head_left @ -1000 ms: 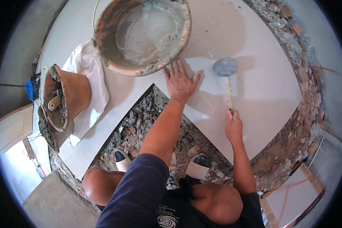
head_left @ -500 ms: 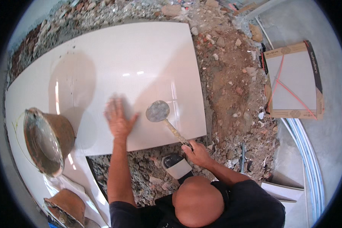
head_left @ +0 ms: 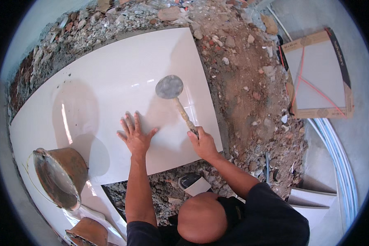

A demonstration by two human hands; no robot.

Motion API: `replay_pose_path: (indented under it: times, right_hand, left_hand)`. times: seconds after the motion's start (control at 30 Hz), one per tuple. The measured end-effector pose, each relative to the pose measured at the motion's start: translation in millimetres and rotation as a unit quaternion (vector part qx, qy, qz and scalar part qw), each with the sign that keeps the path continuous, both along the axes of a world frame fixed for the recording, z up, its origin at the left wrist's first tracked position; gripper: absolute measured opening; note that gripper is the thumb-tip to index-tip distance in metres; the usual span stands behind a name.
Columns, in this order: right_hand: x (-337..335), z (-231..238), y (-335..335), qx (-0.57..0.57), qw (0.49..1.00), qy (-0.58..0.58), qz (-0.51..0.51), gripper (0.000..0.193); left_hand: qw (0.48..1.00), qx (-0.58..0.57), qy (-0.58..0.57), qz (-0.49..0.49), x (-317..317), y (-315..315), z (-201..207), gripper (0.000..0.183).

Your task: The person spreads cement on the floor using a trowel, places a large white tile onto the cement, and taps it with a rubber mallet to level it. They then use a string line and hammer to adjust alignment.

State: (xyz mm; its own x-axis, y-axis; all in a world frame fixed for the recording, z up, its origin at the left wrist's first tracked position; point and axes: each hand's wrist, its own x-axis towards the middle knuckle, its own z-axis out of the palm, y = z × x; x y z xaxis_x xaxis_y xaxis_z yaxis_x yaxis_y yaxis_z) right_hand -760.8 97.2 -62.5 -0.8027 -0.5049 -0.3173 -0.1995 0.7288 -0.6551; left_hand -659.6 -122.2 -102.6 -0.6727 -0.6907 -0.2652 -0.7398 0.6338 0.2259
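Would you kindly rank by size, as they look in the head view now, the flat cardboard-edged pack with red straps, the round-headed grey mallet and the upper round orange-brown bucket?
1. Cardboard-edged pack
2. Upper orange-brown bucket
3. Round-headed grey mallet
Apparent size only.

My left hand (head_left: 137,140) lies palm down, back upward, its fingers (head_left: 137,122) fanned apart and pointing away from me, with the left thumb (head_left: 153,132) jutting out to the right of them. Behind those fingers, the left wrist (head_left: 138,155) runs almost straight into my bare left forearm (head_left: 140,188). Off to the right of the spread fingers, my right hand (head_left: 203,144) is curled round in a grip. From its bent fingers, my right forearm (head_left: 238,175) slants back and outward. A bare, bent knee (head_left: 203,217) rounds up between the forearms, nearer me than either hand's fingers.
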Motion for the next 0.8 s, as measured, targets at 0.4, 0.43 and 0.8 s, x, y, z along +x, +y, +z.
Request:
replay_pose_path:
  times: [0.4,0.43,0.8]
  right_hand:
    - [68,-25,17,0.021,1.0,-0.004,-0.023,0.043]
    - [74,-26,17,0.008,1.0,-0.009,-0.027,0.041]
    - [61,-16,170,0.15,0.98,0.09,-0.092,0.027]
  left_hand:
    - [0.999,-0.038,-0.018,-0.024,4,-8,-22,0.102]
    - [0.999,-0.034,-0.029,-0.022,3,-9,-23,0.103]
    - [1.0,-0.009,0.002,-0.029,6,-15,-23,0.1]
